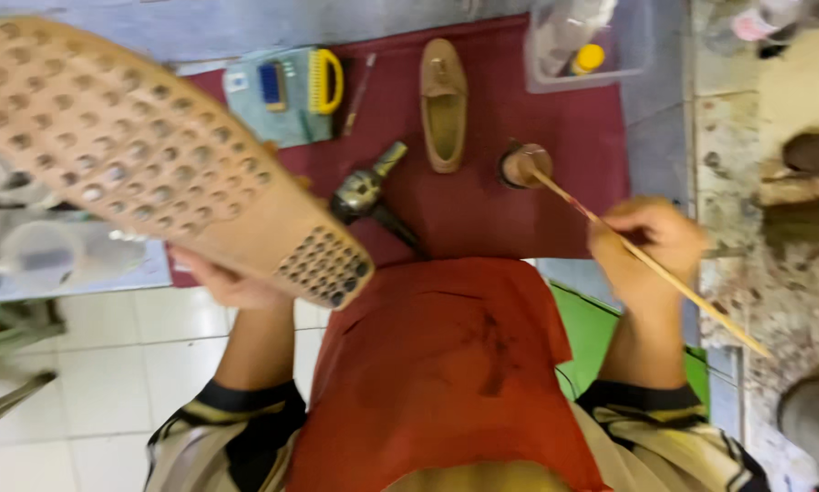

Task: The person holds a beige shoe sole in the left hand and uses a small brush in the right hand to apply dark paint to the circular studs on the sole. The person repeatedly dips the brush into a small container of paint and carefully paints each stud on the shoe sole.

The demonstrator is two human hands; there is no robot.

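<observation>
Left hand [231,284], right hand [646,246] bare, forearms bare. Sleeves [245,424] pushed up: beige-yellow patterned fabric, black cuffs. Rust-red apron [441,364] over lap, dark smudge at middle.

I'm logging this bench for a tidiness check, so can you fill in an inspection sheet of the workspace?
Surface: dark red mat on a grey floor.
Job's things: tan studded-sole loafer held up sole-out; long thin brush, tip in a small round pot.
Clutter: matching loafer, hair dryer, brush set pack, clear tub.
Grippers: left hand holds the shoe; right hand grips the brush.
Cables: nothing seen.
Surroundings: white tiles, red apron.
</observation>
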